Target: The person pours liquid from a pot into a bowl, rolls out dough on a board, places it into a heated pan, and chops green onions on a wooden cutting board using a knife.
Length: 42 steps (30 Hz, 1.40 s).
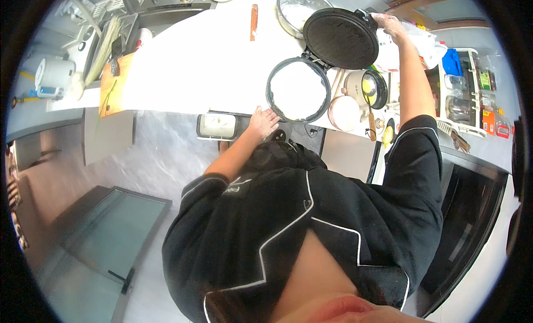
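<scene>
My right hand (390, 26), dusted with white, grips the handle of the raised black lid (340, 39) of an electric baking pan. The lid leans back on its hinge. In the lower pan (270, 91) lies a wide white round of dough (298, 86), so bright that its surface detail is lost. My left hand (265, 122), also floury, is held at the counter's front edge beside the pan's lower left rim. Its fingers are spread and hold nothing; whether the fingertips touch the rim I cannot tell.
Behind the lid stands a steel bowl (297, 10). A rolling pin (254, 23) lies on the white counter (195, 69). Right of the pan are a small electric pot (361, 87), a pinkish round lid (344, 113) and a wooden-handled utensil (372, 125). A cutting board (112, 100) is at left.
</scene>
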Tool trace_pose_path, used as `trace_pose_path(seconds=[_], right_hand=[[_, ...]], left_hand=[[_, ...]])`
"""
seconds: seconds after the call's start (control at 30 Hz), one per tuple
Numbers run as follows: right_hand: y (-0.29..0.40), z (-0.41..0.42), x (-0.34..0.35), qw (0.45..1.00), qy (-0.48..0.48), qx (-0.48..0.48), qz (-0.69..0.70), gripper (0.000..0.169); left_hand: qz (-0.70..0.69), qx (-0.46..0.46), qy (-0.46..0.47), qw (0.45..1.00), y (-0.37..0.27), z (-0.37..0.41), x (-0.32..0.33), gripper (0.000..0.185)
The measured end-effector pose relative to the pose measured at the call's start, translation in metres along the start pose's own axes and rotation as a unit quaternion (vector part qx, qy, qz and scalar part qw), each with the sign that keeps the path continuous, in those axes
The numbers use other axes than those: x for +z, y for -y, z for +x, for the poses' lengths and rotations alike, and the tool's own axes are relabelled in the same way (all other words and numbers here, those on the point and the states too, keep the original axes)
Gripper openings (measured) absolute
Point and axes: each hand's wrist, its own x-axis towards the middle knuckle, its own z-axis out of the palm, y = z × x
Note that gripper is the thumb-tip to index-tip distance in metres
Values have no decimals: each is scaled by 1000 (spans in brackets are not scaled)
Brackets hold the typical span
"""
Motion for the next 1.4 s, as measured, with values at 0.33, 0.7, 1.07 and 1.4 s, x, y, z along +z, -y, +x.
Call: trace_pose_path(seconds=[0.33,0.7,1.07,1.4], right_hand=[[-27,27,6,994,77,-69,27,24],[-19,5,25,989,49,-119,77,18],[-4,-21,39,990,22,-103,91,18],[28,-64,57,977,22,-93,190,19]], left_hand=[[38,9,-34,999,-10,-8,19,73],[76,23,-24,997,-44,-13,6,81],[66,-24,-118,991,-66,16,32,76],[31,-5,-121,992,-66,18,27,75]])
